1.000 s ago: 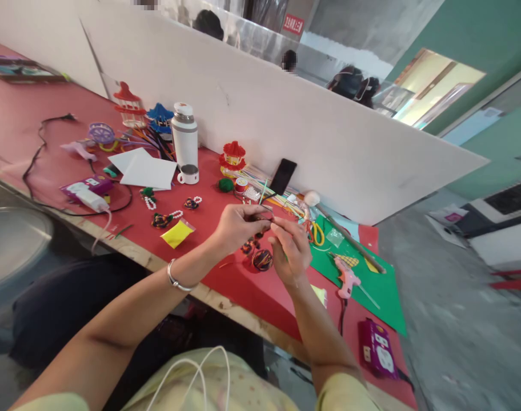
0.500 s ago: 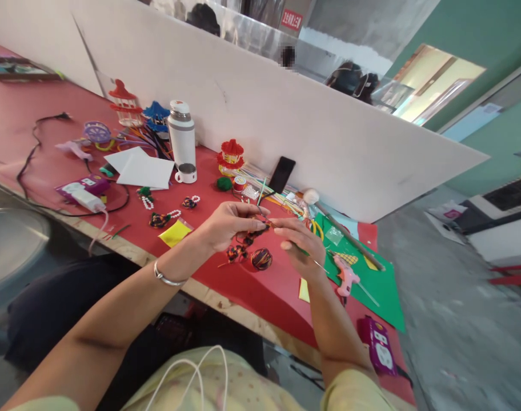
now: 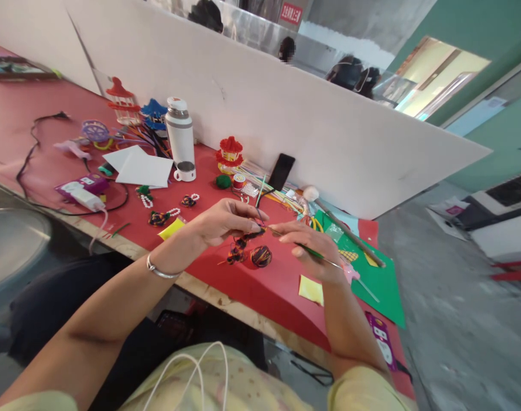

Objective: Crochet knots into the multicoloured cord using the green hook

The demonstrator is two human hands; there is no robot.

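2 hands meet above the red table [image 3: 264,294]. The left hand [image 3: 226,221] pinches a dark twisted craft piece [image 3: 242,242], and the right hand [image 3: 314,246] grips a thin green stem [image 3: 274,231] touching it. 1 small ball [image 3: 261,256] lies just beneath.

Premises appear to be a shared handicraft workshop: a long red worktable [image 3: 37,114] with a white partition board [image 3: 286,114], a glue gun [image 3: 350,273], finished pagoda ornaments [image 3: 228,153] and loose pipe-cleaner stems [image 3: 277,194].
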